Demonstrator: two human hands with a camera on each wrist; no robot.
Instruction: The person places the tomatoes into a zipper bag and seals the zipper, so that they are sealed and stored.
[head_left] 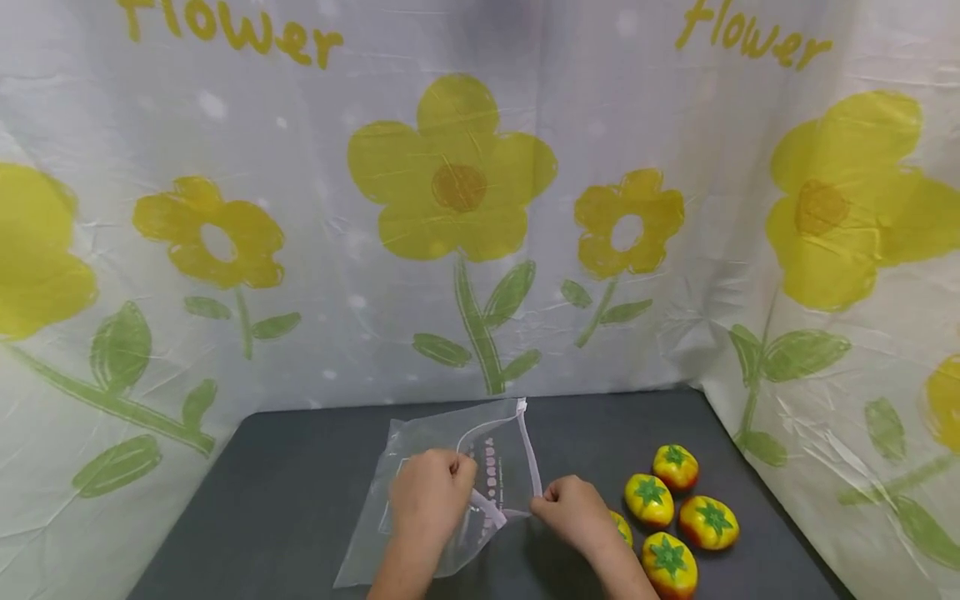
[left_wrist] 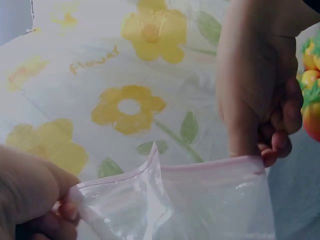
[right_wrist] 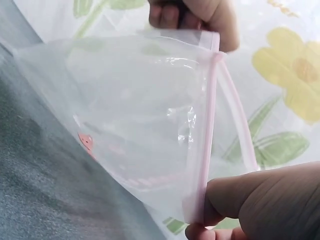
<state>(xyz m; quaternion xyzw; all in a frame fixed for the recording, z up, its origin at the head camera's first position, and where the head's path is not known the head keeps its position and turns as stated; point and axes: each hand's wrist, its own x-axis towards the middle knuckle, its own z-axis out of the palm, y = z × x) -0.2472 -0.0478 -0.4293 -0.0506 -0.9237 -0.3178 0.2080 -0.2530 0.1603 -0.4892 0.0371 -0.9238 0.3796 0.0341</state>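
Note:
A clear plastic zip bag (head_left: pixel 427 442) with a pale pink zip strip along its mouth is held above the dark table, its mouth partly spread. My left hand (head_left: pixel 431 492) grips one part of the mouth edge, fingers curled over the strip. At the other end my right hand (head_left: pixel 573 512) pinches the strip between thumb and fingers. Pink print and a small red figure show on the film. In the left wrist view, the near edge of the bag (left_wrist: pixel 210 200) stretches between both hands, with a peaked fold midway. No contents show inside.
Several yellow-and-red fruits (head_left: pixel 708 522) with green star-shaped tops sit on the dark table (head_left: pixel 285 500), right of my right hand; one is partly hidden behind that hand. A white curtain (head_left: pixel 315 333) with painted yellow flowers stands behind and on both sides.

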